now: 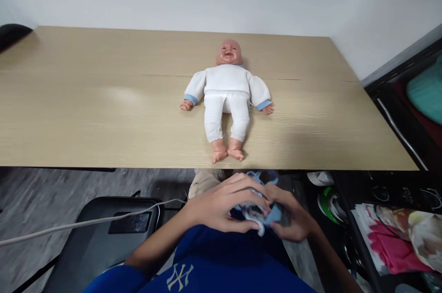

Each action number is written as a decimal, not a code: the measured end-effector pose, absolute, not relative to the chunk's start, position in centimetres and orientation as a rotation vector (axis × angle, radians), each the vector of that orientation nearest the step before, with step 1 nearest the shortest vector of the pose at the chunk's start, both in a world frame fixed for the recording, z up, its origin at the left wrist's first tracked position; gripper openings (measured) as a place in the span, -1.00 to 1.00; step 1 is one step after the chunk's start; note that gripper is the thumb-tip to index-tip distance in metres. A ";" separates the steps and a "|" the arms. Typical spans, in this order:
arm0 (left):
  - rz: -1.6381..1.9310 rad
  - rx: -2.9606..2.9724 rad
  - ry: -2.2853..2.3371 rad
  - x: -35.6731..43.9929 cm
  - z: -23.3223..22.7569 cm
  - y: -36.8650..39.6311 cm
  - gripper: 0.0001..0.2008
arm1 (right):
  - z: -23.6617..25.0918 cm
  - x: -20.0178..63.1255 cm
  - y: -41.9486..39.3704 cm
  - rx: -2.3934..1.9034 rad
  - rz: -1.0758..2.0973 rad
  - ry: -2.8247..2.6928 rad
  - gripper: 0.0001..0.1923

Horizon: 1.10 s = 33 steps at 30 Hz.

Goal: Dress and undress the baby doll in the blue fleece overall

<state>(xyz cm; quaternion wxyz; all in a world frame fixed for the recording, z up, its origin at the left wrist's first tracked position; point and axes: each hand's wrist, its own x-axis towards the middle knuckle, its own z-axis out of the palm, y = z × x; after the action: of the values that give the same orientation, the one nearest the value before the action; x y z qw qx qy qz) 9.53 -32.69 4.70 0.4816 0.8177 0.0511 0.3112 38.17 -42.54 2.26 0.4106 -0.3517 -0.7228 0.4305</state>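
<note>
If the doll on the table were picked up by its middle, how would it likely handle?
The doll would probably sag: its clothed body and limbs lie splayed flat on the table. The glossy head looks like hard plastic, so it may droop as the heavier end. Lying flat, it seems unlikely to roll.

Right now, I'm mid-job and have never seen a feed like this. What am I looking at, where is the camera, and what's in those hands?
There is no machine here: a person works with two bare hands. The single picture comes from a camera worn on their head, looking forward and down, so you see their own arms and blue shirt at the bottom. Ahead is a wooden table. On it a doll in white clothes lies face up, feet toward the person. Below the table edge, the left hand and right hand together hold a small blue and white cloth, both in a closed grip on it. I cannot tell what garment it is. A dark chair stands at the left, and a shelf with clutter at the right.
</note>
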 end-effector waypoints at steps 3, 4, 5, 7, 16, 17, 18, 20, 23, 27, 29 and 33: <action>0.816 1.928 0.235 8.7 6.3 -31.3 -0.16 | 6.8 37.1 -41.8 -0.773 1.034 -1.746 -0.80; 0.766 1.919 0.250 8.6 6.7 -30.5 -0.11 | 7.8 36.8 -41.1 -0.727 0.980 -1.707 -0.82; 0.698 1.918 0.236 8.6 7.0 -29.8 -0.15 | 8.6 36.6 -40.2 -0.670 0.909 -1.668 -0.85; 0.591 1.928 0.177 8.7 7.7 -28.5 -0.42 | 9.9 36.5 -38.1 -0.517 0.775 -1.615 -0.89; 1.062 2.104 0.079 7.8 13.4 -26.0 -0.91 | 13.5 38.4 -33.0 -0.817 0.459 -1.796 -0.21; 1.072 2.162 0.077 7.9 14.1 -25.4 -0.92 | 14.2 38.4 -32.3 -0.795 0.496 -1.835 -0.05; 1.083 2.224 0.078 8.0 14.9 -24.8 -0.92 | 14.9 38.4 -31.3 -0.760 0.555 -1.901 0.08; 1.125 2.344 0.094 8.3 16.4 -23.5 -0.92 | 16.6 38.3 -29.1 -0.635 0.688 -2.078 0.23; 1.226 2.502 0.176 8.2 18.7 -22.0 -0.91 | 18.8 38.2 -25.5 -0.480 0.734 -2.242 0.05; 1.343 2.534 0.277 7.1 20.9 -20.3 -0.90 | 20.6 38.2 -22.3 -0.592 0.487 -2.169 -0.64; 1.379 2.451 0.285 6.8 21.6 -19.2 -0.92 | 21.2 37.9 -21.6 -0.682 0.302 -2.130 -0.86; 1.458 2.408 0.261 7.5 23.1 -16.5 -0.80 | 22.5 36.8 -20.6 -0.844 -0.129 -1.988 -0.44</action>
<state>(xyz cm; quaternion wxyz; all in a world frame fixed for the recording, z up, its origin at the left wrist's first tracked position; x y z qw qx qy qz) 7.47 -16.50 23.05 0.1564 0.8413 0.0911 0.5094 36.83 -20.63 22.53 0.4697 -0.3445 -0.8112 -0.0526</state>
